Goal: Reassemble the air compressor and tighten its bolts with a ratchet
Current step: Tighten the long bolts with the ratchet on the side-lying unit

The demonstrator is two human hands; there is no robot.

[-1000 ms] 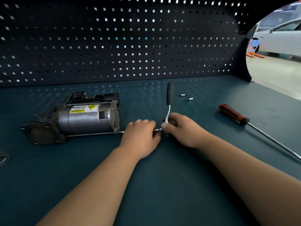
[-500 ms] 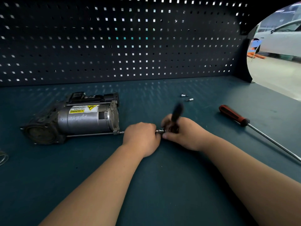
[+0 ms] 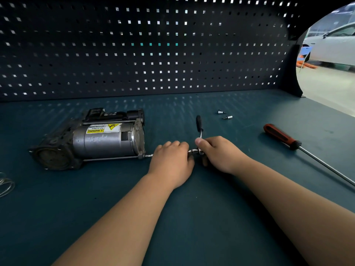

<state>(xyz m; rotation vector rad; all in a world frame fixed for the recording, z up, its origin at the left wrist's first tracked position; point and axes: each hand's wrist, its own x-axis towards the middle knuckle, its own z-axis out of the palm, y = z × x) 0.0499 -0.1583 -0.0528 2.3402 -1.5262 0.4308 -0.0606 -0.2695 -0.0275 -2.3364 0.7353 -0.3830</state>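
Note:
The grey air compressor [image 3: 99,140] lies on its side at the left of the dark bench, yellow warning label up. A long bolt [image 3: 113,158] runs along its near side and sticks out at the right end. My left hand [image 3: 171,161] is curled round the extension bar that meets that bolt. My right hand [image 3: 219,153] grips the ratchet [image 3: 199,125] at its head, thumb on top. The ratchet's black handle points up and away from me.
Two small silver bits [image 3: 223,114] lie behind my hands. A red-handled long screwdriver [image 3: 282,137] lies at the right, shaft toward the bench edge. A wire ring [image 3: 5,184] sits at the far left. A perforated back wall [image 3: 153,48] closes the bench.
The ratchet handle swung down toward my right hand, then back up to point away. My left hand and the compressor stayed in place.

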